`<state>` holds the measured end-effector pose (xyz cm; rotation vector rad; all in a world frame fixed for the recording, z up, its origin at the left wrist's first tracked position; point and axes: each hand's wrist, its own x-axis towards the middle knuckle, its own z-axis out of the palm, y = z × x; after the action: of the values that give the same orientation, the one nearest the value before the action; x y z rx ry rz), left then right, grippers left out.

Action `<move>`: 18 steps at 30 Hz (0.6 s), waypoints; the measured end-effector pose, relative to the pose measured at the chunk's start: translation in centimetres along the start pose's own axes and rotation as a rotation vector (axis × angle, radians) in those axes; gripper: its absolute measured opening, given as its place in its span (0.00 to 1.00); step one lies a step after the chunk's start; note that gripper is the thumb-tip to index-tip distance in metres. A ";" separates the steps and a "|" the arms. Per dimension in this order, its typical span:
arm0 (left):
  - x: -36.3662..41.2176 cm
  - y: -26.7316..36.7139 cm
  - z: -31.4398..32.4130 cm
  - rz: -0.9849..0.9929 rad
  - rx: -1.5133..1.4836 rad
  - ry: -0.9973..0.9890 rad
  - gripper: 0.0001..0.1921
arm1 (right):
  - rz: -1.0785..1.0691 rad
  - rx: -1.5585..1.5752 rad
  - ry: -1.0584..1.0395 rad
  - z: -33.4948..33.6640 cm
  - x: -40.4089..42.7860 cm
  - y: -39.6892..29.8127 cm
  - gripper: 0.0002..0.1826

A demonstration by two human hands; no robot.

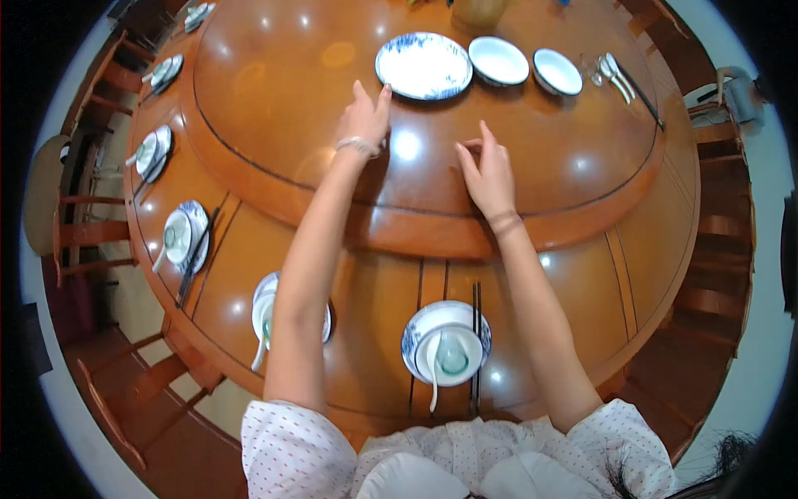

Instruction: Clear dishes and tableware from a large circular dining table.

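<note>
My left hand [365,118] reaches over the raised round wooden turntable [280,125] with its fingers apart, holding nothing. One fingertip meets the near-left rim of a blue-and-white oval plate [424,65] in the picture; I cannot tell whether they touch. My right hand [490,171] hovers over the turntable's near part, thumb and index finger apart, with nothing in it. To the right of the plate stand a white bowl [499,60] and a second bowl [558,72]. Beyond them lie white spoons [617,78], small clear glassware [592,70] and dark chopsticks [642,100].
Before me on the table is a setting with a plate [414,318], a glass [451,354] in a bowl, a white spoon [434,380] and chopsticks [476,330]. Several similar settings follow the left edge. A brown pot [479,14] stands at the back. Wooden chairs [96,231] surround the table.
</note>
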<state>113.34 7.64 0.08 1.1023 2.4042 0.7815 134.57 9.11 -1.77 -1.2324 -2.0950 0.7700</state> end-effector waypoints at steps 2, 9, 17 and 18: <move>-6.5 -1.6 -2.0 0.178 -0.121 -0.041 0.30 | -0.199 -0.315 0.044 -3.1 -5.3 1.4 0.27; -32.8 -9.7 -6.4 0.088 -0.089 -0.089 0.09 | -0.331 -0.576 -0.018 -2.9 -9.2 3.1 0.25; -46.4 -8.3 -0.2 -0.205 -0.331 -0.097 0.14 | -0.318 -0.577 -0.006 -0.4 -9.8 1.0 0.29; -45.9 -7.1 0.1 -0.174 -0.333 -0.106 0.16 | -0.319 -0.581 0.005 -0.1 -9.7 0.8 0.29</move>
<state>137.83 -31.86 0.47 0.7719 2.1474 0.9914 139.05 0.74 -4.14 -1.1172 -2.5205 0.0063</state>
